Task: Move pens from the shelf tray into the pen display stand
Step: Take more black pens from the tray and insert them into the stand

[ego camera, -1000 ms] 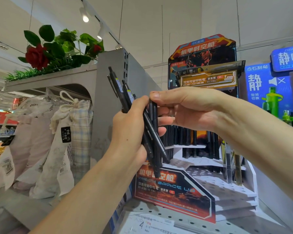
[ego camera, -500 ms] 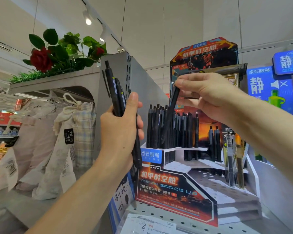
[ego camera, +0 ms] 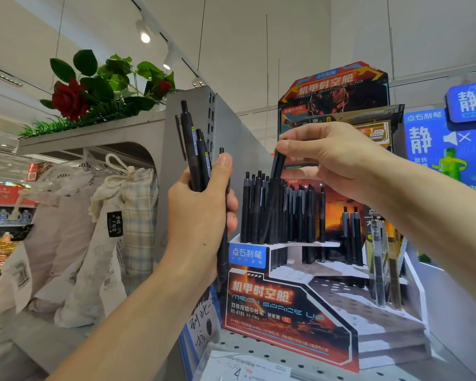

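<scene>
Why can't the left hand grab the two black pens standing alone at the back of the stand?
Probably can't: the left hand already grips a bundle of black pens.

Left hand [ego camera: 201, 213] raised upright, fingers curled round a bundle of pens [ego camera: 197, 158]; right hand [ego camera: 333, 163] reaching in, fingertips pinching one pen [ego camera: 276, 167] at its top

Lower ends of the pens [ego camera: 275, 213] behind the display stand [ego camera: 286, 312] front panel.
</scene>
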Tool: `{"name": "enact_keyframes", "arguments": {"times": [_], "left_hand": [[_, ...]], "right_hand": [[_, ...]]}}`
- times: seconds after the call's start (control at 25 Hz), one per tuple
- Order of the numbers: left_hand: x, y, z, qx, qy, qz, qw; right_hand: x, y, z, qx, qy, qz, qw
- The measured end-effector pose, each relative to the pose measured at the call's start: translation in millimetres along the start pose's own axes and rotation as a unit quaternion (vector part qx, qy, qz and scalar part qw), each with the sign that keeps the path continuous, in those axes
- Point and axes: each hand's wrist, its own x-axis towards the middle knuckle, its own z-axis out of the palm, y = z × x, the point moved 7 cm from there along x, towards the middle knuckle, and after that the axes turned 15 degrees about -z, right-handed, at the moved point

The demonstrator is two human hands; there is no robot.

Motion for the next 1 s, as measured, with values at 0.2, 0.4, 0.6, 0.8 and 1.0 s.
{"name": "enact_keyframes", "arguments": {"times": [0.2, 0.4, 0.6, 0.8, 1.0], "left_hand": [[-0.6, -1.6, 6.2, 0.005, -0.016, -0.003, 1.000], [-0.5, -3.3, 6.5, 0.022, -0.007, -0.005, 1.000], [-3.0, -3.6, 9.0, 0.044, 0.002, 0.000, 0.999], [-3.6, -5.2, 7.7, 0.053, -0.001, -0.006, 0.999], [-2.9, -4.9, 10.9, 0.052, -0.010, -0.012, 0.999]], "right_hand": [[-0.3, -0.1, -3.8, 0.003, 0.000, 0.004, 1.000], [-5.5, 6.6, 1.1, -0.008, -0.027, 0.028, 0.999], [-14.5, 6.7, 13.9, -0.151, -0.059, -0.008, 0.987], [-11.5, 2.2, 19.3, -0.239, -0.088, -0.014, 0.967], [-9.0, -4.1, 21.2, -0.291, -0.096, -0.030, 0.951]]}}
